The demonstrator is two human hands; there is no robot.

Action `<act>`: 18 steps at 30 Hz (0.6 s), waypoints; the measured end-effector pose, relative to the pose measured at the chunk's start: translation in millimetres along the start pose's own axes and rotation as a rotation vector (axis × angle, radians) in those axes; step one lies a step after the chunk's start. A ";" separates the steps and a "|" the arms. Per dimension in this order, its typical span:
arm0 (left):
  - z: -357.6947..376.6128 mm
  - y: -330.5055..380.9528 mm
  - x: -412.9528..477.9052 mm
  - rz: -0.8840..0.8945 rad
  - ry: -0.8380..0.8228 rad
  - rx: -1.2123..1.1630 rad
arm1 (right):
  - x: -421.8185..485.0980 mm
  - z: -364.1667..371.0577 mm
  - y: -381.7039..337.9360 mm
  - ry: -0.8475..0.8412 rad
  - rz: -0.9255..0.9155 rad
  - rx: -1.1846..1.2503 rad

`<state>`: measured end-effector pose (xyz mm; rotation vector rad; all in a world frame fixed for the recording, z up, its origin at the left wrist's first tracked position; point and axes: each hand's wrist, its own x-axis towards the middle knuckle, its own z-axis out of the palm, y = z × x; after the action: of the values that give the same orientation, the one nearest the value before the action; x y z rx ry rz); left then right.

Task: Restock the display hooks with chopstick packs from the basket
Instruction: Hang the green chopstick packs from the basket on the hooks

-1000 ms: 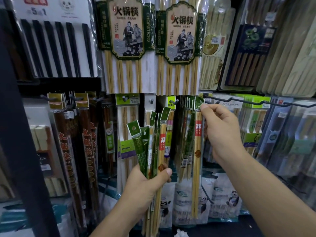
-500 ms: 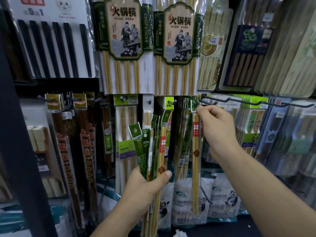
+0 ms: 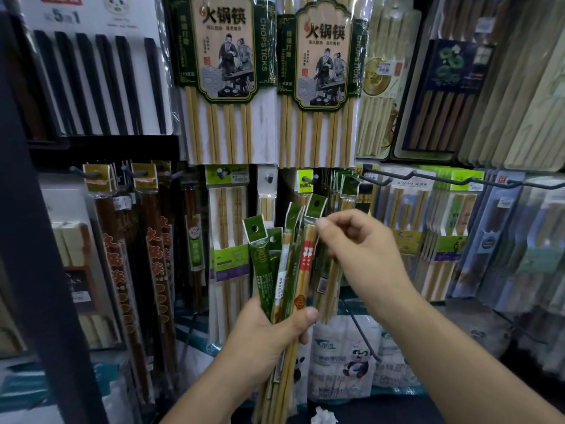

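Observation:
My left hand (image 3: pixel 269 328) grips a fanned bunch of chopstick packs (image 3: pixel 284 264) with green headers, low in the middle. My right hand (image 3: pixel 357 252) is at the top of the bunch, thumb and forefinger pinching the upper edge of the red-labelled pack (image 3: pixel 307 255). Just above it several packs of the same kind (image 3: pixel 347 186) hang on a display hook (image 3: pixel 356 179). No basket is in view.
A long bare hook (image 3: pixel 428 178) juts out to the right of the hanging packs. Large hot-pot chopstick packs (image 3: pixel 226 78) hang above, dark red packs (image 3: pixel 153 255) at the left, panda-printed bags (image 3: pixel 342 359) below. A dark upright post (image 3: pixel 36 240) stands at the left edge.
My right hand let go of the pack it hung on the hook and dropped down-left to the bunch in my left hand. The left hand has stayed put.

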<state>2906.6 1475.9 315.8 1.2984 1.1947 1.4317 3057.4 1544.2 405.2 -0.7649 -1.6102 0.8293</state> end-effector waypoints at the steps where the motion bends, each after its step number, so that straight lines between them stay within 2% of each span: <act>1: 0.8 -0.8 0.0 -0.001 0.019 0.004 | -2.4 2.8 -1.7 -0.040 0.000 0.015; 11: -2.2 -1.7 1.2 0.010 0.028 0.047 | 0.3 5.6 -10.3 -0.075 0.146 0.259; 16: -0.5 3.4 -1.6 -0.013 0.145 0.029 | 5.3 -2.6 -11.1 0.010 0.211 0.324; 18: -1.5 3.6 0.5 -0.008 0.121 -0.055 | 9.2 -9.3 -12.6 0.056 0.186 0.325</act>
<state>2905.2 1475.5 319.4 1.1820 1.2299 1.5448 3064.3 1546.1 421.9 -0.7028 -1.3236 1.1602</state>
